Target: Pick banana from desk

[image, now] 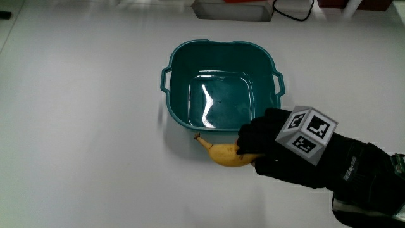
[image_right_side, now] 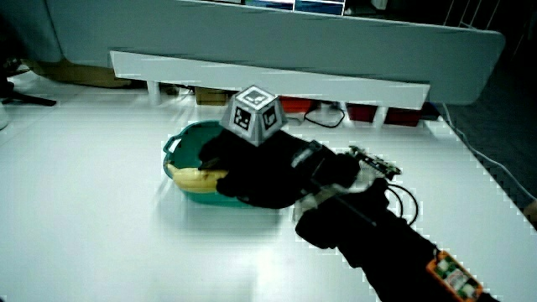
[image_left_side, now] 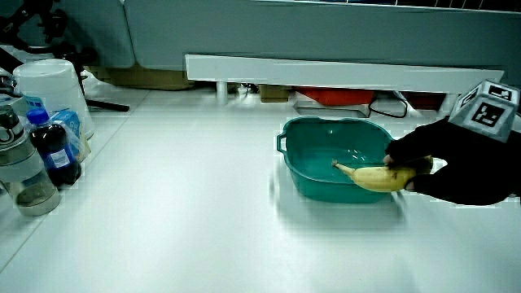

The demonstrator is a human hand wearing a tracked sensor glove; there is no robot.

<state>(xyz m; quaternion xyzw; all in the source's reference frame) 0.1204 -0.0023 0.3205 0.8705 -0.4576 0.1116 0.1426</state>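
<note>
The hand (image: 278,149) is wrapped around one end of the banana (image: 223,154), fingers closed on it, so the fruit juts out sideways from the glove with its stem end free. It grips at the end, I would guess, because that is the part nearest the forearm and it leaves the rest of the banana clear of the basin (image: 183,54). In the main view the banana sits just beside the basin's wall, on the side nearer the person, close to or touching it; in a side view the banana (image_left_side: 376,177) appears level with the basin's rim (image_left_side: 319,122), which suggests it is already off the table (image: 82,126), though I cannot be sure. The basin is teal, with a small handle at each side, and appears to hold nothing; only a glossy reflection shows on its floor. Near the table's edge in the same side view stand a dark bottle (image_left_side: 52,150), a clear one (image_left_side: 23,175) and a white tub (image_left_side: 49,88), well apart from the basin.
</note>
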